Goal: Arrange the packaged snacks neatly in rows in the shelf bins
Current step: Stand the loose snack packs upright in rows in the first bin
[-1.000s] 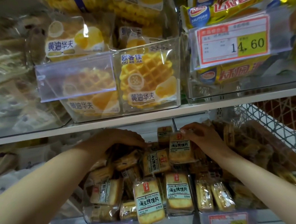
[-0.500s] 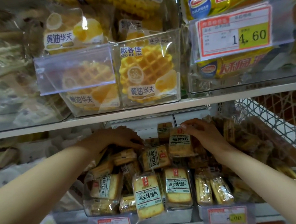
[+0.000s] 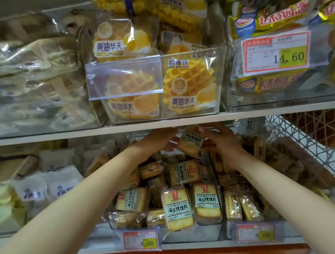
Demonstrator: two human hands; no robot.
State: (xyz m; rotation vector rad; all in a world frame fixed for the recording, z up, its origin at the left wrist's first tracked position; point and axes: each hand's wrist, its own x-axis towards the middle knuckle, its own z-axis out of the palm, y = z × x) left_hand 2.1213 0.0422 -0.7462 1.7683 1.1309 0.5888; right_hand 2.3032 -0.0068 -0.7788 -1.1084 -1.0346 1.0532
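— Snack packet (image 3: 191, 143)?
— Up at the back of the clear bin (image 3: 191, 236), just under the upper shelf (image 3: 104, 130). Label toward the camera, long axis near upright, tipped a little.
— Inside the bin?
— Toast packets (image 3: 176, 208): two standing in front, others jumbled behind.
— Hands?
— Both arms stretched forward. Left hand (image 3: 158, 143) holding the packet's left edge, right hand (image 3: 222, 143) pinching its right edge.

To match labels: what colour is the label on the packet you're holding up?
White with black characters, on the held packet; head view.
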